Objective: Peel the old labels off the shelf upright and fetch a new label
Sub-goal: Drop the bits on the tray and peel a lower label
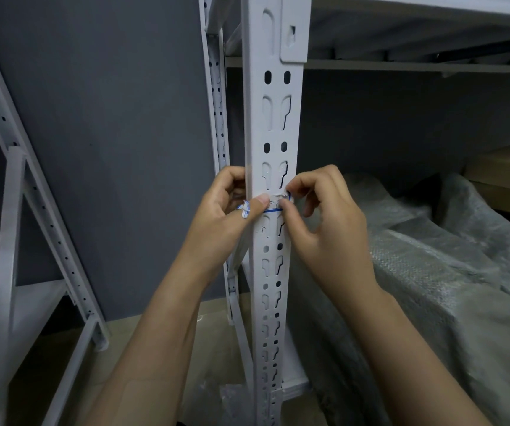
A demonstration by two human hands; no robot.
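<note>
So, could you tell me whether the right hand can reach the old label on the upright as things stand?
Probably yes: the right hand pinches the right edge of the old label on the upright, and the left hand presses its left end with the thumb.

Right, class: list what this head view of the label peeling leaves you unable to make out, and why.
1. Label print: head view, too small, partly covered by left hand thumb and right hand fingertips.
2. Left fingertips: head view, behind the upright.
3. Goods under the wrap: head view, wrap covers them.
4. Upright's ends: head view, cut by top and bottom edges.
</note>
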